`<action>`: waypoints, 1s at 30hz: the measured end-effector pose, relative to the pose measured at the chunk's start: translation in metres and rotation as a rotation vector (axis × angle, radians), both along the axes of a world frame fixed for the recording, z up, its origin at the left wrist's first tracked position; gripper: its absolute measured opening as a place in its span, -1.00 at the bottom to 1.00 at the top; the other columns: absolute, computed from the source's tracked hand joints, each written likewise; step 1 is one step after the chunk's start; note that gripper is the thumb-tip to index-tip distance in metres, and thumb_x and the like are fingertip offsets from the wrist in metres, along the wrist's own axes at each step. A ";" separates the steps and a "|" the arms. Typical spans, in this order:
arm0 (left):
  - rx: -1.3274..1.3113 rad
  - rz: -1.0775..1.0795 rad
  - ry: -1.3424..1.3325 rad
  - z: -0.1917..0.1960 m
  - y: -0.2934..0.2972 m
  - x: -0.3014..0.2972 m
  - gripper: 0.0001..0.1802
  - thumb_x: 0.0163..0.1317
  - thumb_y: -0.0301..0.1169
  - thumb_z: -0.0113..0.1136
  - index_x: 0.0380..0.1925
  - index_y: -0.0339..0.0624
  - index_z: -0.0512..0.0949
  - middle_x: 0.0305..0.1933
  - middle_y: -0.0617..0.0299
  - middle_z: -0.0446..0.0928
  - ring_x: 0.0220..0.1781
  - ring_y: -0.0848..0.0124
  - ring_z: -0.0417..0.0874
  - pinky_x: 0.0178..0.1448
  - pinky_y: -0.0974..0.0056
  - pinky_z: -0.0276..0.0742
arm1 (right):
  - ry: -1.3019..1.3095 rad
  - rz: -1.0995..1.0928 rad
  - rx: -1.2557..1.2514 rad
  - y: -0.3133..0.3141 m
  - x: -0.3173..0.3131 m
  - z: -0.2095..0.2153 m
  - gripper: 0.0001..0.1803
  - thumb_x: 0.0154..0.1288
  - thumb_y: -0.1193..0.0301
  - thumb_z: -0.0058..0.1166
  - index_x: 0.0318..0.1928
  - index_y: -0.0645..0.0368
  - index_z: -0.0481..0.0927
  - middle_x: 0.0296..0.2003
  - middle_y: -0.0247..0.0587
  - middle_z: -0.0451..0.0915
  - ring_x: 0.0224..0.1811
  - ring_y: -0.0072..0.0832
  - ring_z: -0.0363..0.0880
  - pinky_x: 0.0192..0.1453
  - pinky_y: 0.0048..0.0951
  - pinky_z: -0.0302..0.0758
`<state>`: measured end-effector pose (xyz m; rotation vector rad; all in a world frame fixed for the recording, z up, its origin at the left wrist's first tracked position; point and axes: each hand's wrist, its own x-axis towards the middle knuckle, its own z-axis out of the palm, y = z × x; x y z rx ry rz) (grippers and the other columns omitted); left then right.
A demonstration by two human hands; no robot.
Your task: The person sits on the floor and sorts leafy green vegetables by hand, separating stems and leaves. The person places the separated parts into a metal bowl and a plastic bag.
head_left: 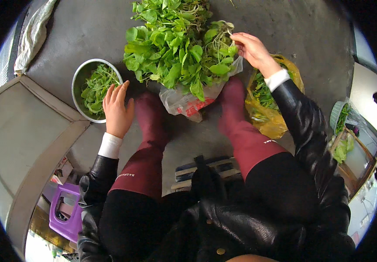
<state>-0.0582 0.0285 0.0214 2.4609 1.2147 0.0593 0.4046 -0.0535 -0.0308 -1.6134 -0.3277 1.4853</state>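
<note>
At the far left a pale crumpled cloth (33,32) lies along the edge of the grey concrete floor (83,30), and lower down a purple plastic stool (66,214) stands beside the person's leg. Next comes a round metal bowl (78,83) on the floor, partly filled with picked green leaves (97,87). The left hand (118,110) hovers at the bowl's near right rim, palm down, fingers stretched out and slack, gripping nothing; whether it touches the rim is hard to tell from this angle.

In the middle, a big heap of leafy greens (171,48) with pale stringy roots spreads over a clear plastic bag (184,102) with a red printed patch at its lower end. The bag lies between the two dark red boots (151,118), its lower end just in front of the toes.

At the heap's right edge the right hand (251,49) is pinched shut on a sprig of greens (224,35), thumb against fingertips, lifting it at the roots. Right of that wrist a yellow plastic bag (269,118) sits open on the floor, more greens inside it. Far right, at the blurred rim, a pale green basket (337,114) and a wooden crate (356,163) seem to hold further leaves.
</note>
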 end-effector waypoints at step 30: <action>-0.396 -0.305 -0.242 0.031 -0.014 0.093 -0.86 0.28 -0.41 0.19 -0.29 -0.27 0.61 -0.32 -0.09 0.59 -0.25 0.00 0.66 -0.15 0.13 0.56 | 0.072 0.248 0.327 -0.047 -0.128 0.105 -0.89 0.35 0.50 0.26 -0.18 0.29 0.73 -0.23 -0.35 0.71 -0.21 -0.62 0.65 -0.02 -0.54 0.58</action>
